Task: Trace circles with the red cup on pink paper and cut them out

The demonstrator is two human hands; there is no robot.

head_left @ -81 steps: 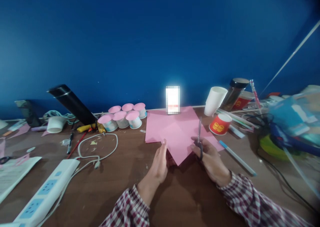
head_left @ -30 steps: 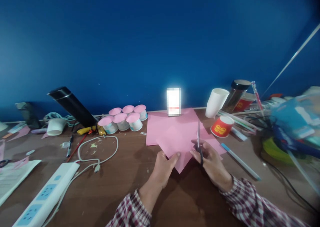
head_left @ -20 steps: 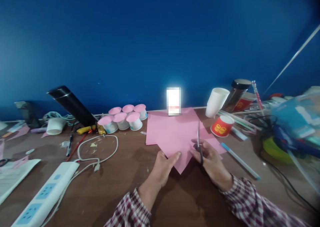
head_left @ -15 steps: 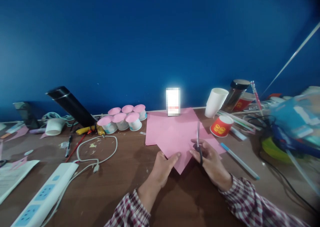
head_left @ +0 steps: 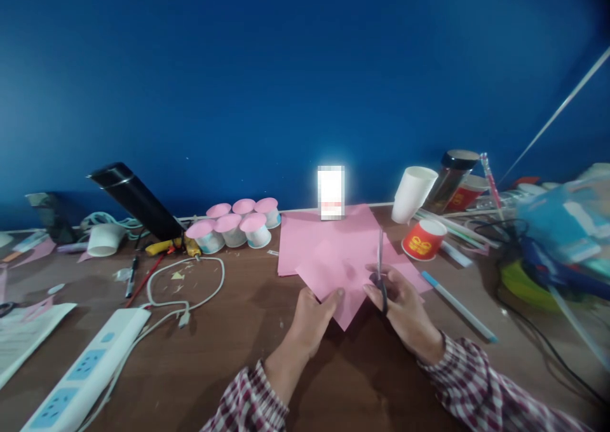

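Observation:
My left hand (head_left: 314,317) pinches a piece of pink paper (head_left: 328,283) near its lower left edge, thumb on top. One corner of that piece points toward me. In my right hand (head_left: 400,308) is a pair of scissors (head_left: 380,260), blades pointing up and away, close to the paper's right side. Whether the blades touch the paper I cannot tell. Behind the held piece lie larger pink sheets (head_left: 295,235) on the table.
Several small cups with pink tops (head_left: 231,229) stand left of the sheets. At right are a red paper cup (head_left: 424,240), white cups (head_left: 413,194) and a marker (head_left: 460,308). A power strip (head_left: 90,368), a cable and a black flask (head_left: 138,200) occupy the left.
The held pink paper's far part has dipped or bent slightly toward me. Both hands keep nearly the same place and grip.

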